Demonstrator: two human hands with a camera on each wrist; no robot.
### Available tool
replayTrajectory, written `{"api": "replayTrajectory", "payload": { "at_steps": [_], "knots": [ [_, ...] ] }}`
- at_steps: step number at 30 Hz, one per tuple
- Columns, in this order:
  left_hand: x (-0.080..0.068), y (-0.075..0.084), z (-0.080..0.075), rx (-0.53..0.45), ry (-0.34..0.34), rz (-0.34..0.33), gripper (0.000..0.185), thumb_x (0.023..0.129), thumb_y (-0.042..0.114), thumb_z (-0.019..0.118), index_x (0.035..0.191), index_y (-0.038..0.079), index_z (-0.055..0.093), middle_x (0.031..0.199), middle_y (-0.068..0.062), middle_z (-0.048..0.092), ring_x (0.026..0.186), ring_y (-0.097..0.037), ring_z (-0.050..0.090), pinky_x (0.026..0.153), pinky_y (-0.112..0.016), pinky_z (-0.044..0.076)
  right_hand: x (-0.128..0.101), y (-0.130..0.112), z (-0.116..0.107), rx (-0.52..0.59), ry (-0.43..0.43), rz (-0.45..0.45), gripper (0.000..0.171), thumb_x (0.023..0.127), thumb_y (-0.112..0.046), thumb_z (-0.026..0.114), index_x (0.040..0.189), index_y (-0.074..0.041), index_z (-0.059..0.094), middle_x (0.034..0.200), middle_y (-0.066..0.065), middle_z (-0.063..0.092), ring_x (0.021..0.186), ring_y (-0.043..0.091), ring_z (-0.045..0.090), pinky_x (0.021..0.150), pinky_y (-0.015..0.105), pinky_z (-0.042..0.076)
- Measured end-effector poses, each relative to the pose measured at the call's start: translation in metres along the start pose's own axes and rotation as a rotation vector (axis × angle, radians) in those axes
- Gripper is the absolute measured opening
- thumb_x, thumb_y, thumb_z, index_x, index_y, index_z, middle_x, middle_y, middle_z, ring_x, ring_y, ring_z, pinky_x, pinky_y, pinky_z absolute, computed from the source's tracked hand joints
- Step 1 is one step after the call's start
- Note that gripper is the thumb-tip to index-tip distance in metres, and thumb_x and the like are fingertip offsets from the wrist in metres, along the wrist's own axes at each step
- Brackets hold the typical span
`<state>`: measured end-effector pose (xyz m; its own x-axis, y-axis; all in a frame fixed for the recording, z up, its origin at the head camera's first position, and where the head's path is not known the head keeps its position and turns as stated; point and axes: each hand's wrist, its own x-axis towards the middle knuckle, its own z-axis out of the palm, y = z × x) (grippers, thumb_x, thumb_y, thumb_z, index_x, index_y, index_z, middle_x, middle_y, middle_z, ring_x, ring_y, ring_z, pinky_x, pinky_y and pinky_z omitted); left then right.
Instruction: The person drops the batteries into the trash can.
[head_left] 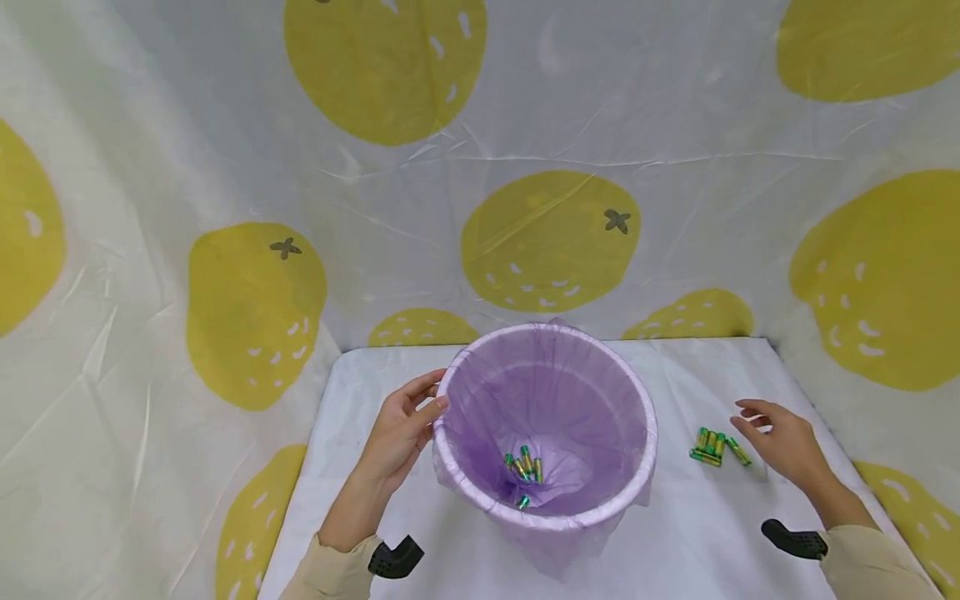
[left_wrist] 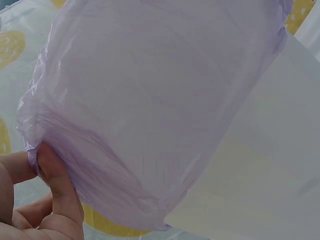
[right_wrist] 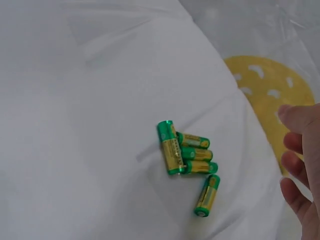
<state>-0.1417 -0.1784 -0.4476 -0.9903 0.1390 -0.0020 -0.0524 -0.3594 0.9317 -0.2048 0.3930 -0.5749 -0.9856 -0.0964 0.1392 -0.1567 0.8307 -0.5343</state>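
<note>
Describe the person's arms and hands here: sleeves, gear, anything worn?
Both hands, the left hand and the right hand, are bare, with no gloves or rings visible. Each forearm ends in a beige long sleeve. A black wrist mount sits at each cuff, the other on the right.

The bin (head_left: 545, 433) stands on the tabletop (head_left: 697, 533), near its middle, with a bag (left_wrist: 150, 100) fitted inside it and folded over its rim. At the bottom of the bin lie several batteries (head_left: 525, 467), close together. The left hand (head_left: 397, 433) is at the left side of the bin and its thumb touches the rim. To the right of the bin, well apart from it, a small group of batteries (right_wrist: 187, 162) lies on the tabletop; four are packed together and one lies just beside them. The right hand (head_left: 780, 442) is just to the right of this group, above the tabletop. A curtain (head_left: 547, 167) hangs behind the tabletop and on both sides.
</note>
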Motion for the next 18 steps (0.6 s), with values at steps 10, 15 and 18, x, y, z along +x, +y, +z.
{"api": "replayTrajectory", "payload": {
  "at_steps": [10, 15, 18],
  "knots": [
    [0.0, 0.0, 0.0, 0.002, -0.007, 0.002, 0.051, 0.098, -0.006, 0.063, 0.146, -0.012, 0.045, 0.113, -0.011, 0.051, 0.086, -0.015, 0.062, 0.07, -0.022, 0.056, -0.013, 0.028, 0.03, -0.004, 0.002, 0.132, 0.047, 0.101, -0.023, 0.069, 0.131, 0.011, 0.056, 0.118, 0.032, 0.06, 0.103, 0.047, 0.056, 0.076, 0.058, 0.052],
    [0.0, 0.001, 0.0, 0.005, -0.01, -0.001, 0.052, 0.098, -0.006, 0.063, 0.146, -0.012, 0.045, 0.112, -0.01, 0.051, 0.085, -0.014, 0.062, 0.07, -0.022, 0.056, -0.019, 0.041, 0.047, 0.046, 0.016, 0.265, 0.049, 0.102, -0.023, 0.064, 0.134, 0.013, 0.053, 0.123, 0.035, 0.056, 0.107, 0.05, 0.052, 0.08, 0.061, 0.048],
    [0.0, 0.001, 0.0, 0.001, -0.01, 0.007, 0.051, 0.098, -0.007, 0.062, 0.146, -0.013, 0.045, 0.112, -0.01, 0.051, 0.085, -0.014, 0.062, 0.07, -0.022, 0.056, -0.023, 0.046, 0.06, 0.062, 0.022, 0.34, 0.053, 0.102, -0.023, 0.062, 0.139, 0.012, 0.05, 0.127, 0.037, 0.052, 0.112, 0.052, 0.049, 0.085, 0.066, 0.044]
  ]
}}
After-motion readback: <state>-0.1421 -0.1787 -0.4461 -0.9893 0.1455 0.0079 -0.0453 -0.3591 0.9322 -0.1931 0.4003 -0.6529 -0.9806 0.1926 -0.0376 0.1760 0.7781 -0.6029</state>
